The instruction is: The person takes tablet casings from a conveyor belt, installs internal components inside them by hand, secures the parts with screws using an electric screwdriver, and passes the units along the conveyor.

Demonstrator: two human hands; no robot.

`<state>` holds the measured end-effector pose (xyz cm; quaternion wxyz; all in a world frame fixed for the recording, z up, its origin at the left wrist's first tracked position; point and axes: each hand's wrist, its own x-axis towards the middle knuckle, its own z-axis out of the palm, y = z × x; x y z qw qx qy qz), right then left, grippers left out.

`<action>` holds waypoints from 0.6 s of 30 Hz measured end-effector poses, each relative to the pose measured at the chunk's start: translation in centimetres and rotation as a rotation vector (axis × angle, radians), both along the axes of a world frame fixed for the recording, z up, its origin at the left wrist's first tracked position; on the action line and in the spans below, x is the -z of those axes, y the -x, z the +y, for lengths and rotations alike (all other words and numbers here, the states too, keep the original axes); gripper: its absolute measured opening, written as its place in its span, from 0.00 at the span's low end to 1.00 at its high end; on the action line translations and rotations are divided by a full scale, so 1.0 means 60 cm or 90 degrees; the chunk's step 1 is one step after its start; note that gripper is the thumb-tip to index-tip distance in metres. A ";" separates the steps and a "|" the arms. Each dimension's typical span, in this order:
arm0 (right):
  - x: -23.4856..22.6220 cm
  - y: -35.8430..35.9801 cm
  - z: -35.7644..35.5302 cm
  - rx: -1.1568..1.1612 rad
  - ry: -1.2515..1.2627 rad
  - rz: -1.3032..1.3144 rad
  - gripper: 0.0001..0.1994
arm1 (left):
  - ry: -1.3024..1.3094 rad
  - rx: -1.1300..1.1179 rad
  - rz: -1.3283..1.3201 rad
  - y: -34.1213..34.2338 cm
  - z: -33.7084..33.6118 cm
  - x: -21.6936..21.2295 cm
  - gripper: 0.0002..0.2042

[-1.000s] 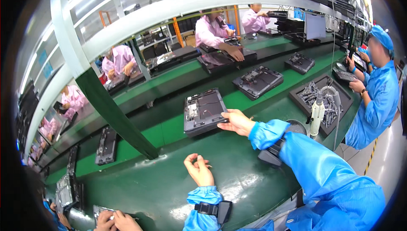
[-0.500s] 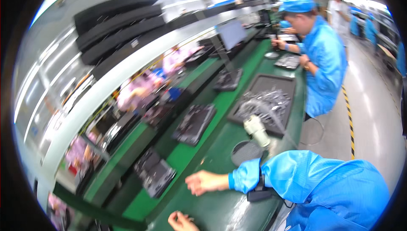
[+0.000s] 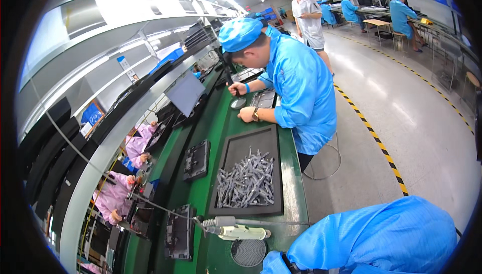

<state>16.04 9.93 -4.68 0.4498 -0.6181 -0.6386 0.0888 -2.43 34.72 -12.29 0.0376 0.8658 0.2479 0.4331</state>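
Observation:
Neither of my hands shows; only my blue right sleeve [image 3: 371,236] with a dark band at its cuff reaches in at the lower right. Nearest to that cuff are a round, grey, mesh-topped pad [image 3: 248,254] and a pale cylindrical power screwdriver [image 3: 243,232] with a cable, just above the pad. Beyond them, a black foam tray [image 3: 277,168] holds a heap of small grey elongated parts [image 3: 246,181]. Left of the tray, dark rectangular device housings [image 3: 179,234] lie on the green surface.
A co-worker in blue [image 3: 301,88] bends over the bench ahead, hands at a housing and a round lens-like disc [image 3: 238,103]. A monitor [image 3: 185,92] stands to the left. People in pink [image 3: 113,196] work across the line. Striped tape [image 3: 371,133] marks the floor at right.
My view has swung right and up the bench. Both my hands, seen over the green surface before, have left the picture. The screwdriver and tray now appear lower and further left.

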 end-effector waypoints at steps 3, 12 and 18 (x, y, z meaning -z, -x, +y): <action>-0.006 -0.002 -0.009 0.008 -0.004 0.008 0.09 | -0.027 -0.029 0.088 -0.063 -0.041 -0.075 0.15; 0.006 0.005 0.006 -0.040 0.041 0.014 0.08 | 0.098 -0.253 0.200 -0.091 -0.098 -0.192 0.18; -0.008 -0.014 -0.017 0.056 0.058 0.112 0.08 | -0.055 -0.095 0.164 -0.184 -0.111 -0.182 0.08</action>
